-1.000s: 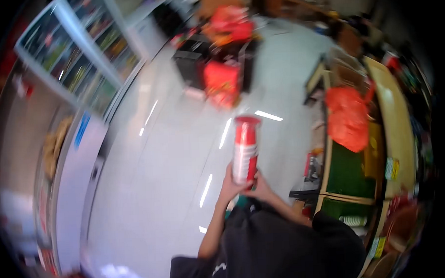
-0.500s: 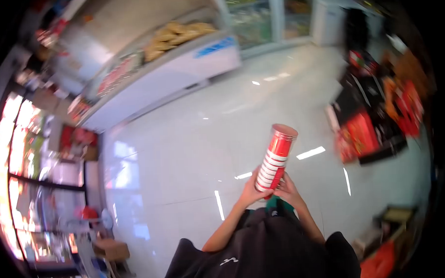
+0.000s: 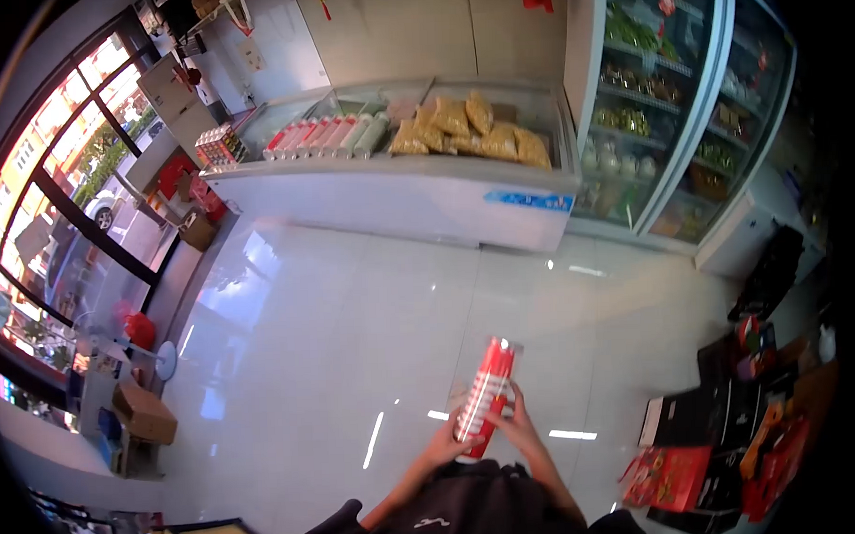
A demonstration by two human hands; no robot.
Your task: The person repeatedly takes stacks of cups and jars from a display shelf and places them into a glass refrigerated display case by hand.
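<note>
In front of my torso I hold a long red tube-shaped pack [image 3: 486,394] with white bands along its side. It tilts, its top end leaning away from me and to the right, and a clear, shiny edge shows there. Around its lower left side curls my left hand [image 3: 445,440]. My right hand [image 3: 517,428] grips its right side, fingers pressed against the red surface. Both hands are closed on the pack. My palms and part of its lower end are hidden.
Ahead stands a white chest freezer [image 3: 369,205] holding yellow-brown bags [image 3: 452,115] and rows of red, white and green tube-shaped packs [image 3: 319,137]. A glass-door fridge [image 3: 683,117] is at right. Red gift bags [image 3: 663,477] and black boxes lie right; a cardboard box [image 3: 145,413] sits left.
The view has swung up and steadied, so the freezer and fridge show more fully. The pack and both hands appear lower and further left, still gripping it.
</note>
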